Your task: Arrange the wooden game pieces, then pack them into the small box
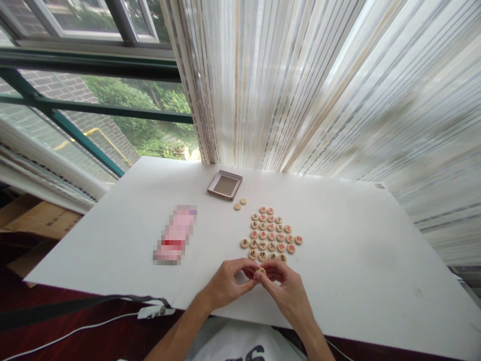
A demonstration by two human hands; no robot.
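My left hand point(227, 284) and my right hand point(284, 286) meet near the table's front edge. Between their fingertips is a round wooden Chinese chess piece point(260, 271), its face partly covered by the fingers. Just beyond, rows of Chinese chess pieces point(271, 227) with red and black characters lie face up, close together. The nearest row, with a black-marked piece point(253, 254) at its left end, is right past my fingertips. Two pieces with no visible marking, one of them a blank-topped piece point(237, 206), lie apart at the back left.
A shallow open box or lid point(225, 185) sits at the back of the white table point(349, 281). To the left lies a pixelated pink item point(175, 235). A curtain point(255, 90) hangs along the far edge. A power strip point(156, 311) with a cord is at the front left.
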